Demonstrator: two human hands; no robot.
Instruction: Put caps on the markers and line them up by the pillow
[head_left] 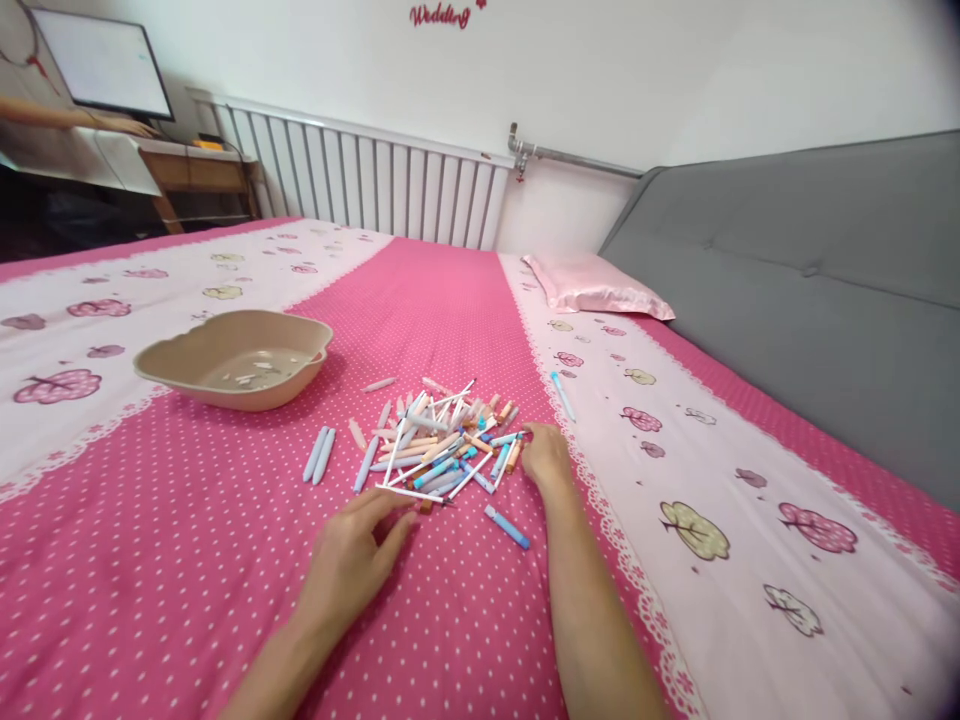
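Note:
A loose heap of pens [420, 447] lies on the pink bedspread, in pale pink, grey-blue, orange and blue, mixed with thin white sticks. My left hand [367, 540] is at the heap's front edge, thumb and fingers apart. Its fingertips are close to a white stick with a dark tip [411, 494] and a small brown piece [426, 507]. On the heap's right side, my right hand [546, 455] has curled fingers closed at the end of a thin white-and-blue pen [508, 438]; the fingertips are partly hidden. A blue pen [507, 527] lies between my forearms.
To the left stands a beige basin [232, 395] with a few small white pieces inside. Two grey-blue pens [319, 455] lie left of the heap, another blue pen [562, 396] right. Beyond are a pink pillow [600, 285], grey headboard [810, 270], radiator [360, 175] and another person's arm [67, 116].

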